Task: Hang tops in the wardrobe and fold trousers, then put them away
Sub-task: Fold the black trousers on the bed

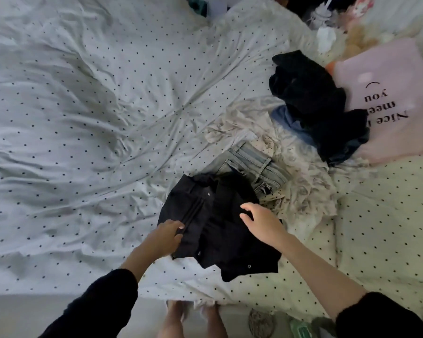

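Black snap-buttoned garment (215,223) is lying crumpled on the dotted white bedsheet (83,118), its long axis running diagonally from near-right to far-left. Left hand (165,236) is pinching its left edge; right hand (259,219) is hovering open-fingered above. Folds are hiding its shape.

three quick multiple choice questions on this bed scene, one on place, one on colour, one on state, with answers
1. Where do the light jeans lie?
A. beyond the black garment
B. on the pink pillow
C. on the floor

2. What colour are the dots on the bedsheet?
A. red
B. dark
C. yellow

3. What is the left hand doing?
A. hanging free
B. holding a hanger
C. keeping a grip on the black garment's edge

Answers: 1 A, they peek out past its far edge; 2 B, dark dots on pale cloth; 3 C, fingers pinch the fabric, while the right hand is spread above it.
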### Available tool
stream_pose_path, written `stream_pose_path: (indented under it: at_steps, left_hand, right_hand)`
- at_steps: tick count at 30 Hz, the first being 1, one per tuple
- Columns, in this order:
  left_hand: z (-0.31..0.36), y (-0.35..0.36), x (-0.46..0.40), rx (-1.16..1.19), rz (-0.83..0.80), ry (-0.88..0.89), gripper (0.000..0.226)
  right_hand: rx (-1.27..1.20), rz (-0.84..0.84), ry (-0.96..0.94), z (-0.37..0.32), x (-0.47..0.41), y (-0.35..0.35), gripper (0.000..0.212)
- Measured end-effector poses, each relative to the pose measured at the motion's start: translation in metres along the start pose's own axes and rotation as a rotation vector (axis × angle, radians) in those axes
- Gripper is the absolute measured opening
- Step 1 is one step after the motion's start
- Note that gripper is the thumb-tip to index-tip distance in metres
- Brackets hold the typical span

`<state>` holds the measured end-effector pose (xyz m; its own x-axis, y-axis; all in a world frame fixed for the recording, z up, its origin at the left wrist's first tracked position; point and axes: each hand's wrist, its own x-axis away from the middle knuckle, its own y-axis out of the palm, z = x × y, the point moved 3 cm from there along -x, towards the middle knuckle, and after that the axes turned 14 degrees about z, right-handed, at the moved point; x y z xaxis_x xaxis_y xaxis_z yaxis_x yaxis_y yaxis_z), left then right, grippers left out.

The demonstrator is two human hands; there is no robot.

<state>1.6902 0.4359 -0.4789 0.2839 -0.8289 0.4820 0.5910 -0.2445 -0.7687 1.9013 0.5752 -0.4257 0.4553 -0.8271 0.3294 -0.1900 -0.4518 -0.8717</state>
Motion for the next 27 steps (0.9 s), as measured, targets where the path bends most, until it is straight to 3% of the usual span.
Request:
stream_pose_path:
  at_steps: [6, 10, 12, 16, 22, 27]
  left_hand:
    - [-0.017, -0.003, -0.074, 0.071, 0.239, 0.056, 0.046]
    - [-0.021, 0.007, -0.136, 0.076, 0.311, 0.064, 0.046]
    - [-0.021, 0.011, -0.160, 0.036, 0.251, 0.085, 0.051]
    - [-0.019, 0.034, -0.192, -0.294, -0.063, 0.377, 0.061]
    - [-0.032, 0.008, -0.200, -0.476, -0.027, 0.432, 0.068]
    - [-0.034, -0.018, -0.183, -0.470, -0.001, 0.482, 0.037]
  right_hand:
    - [0.123, 0.217, 0.053, -0.016, -0.072, 0.035, 0.054]
    - [0.231, 0.210, 0.125, -0.025, -0.123, 0.067, 0.070]
    - [0.243, 0.126, 0.195, -0.022, -0.140, 0.075, 0.078]
    - [0.337, 0.036, 0.180, -0.006, -0.157, 0.089, 0.070]
    - [0.456, 0.094, 0.066, -0.011, -0.145, 0.076, 0.059]
    - [0.417, 0.156, 0.102, -0.027, -0.146, 0.035, 0.045]
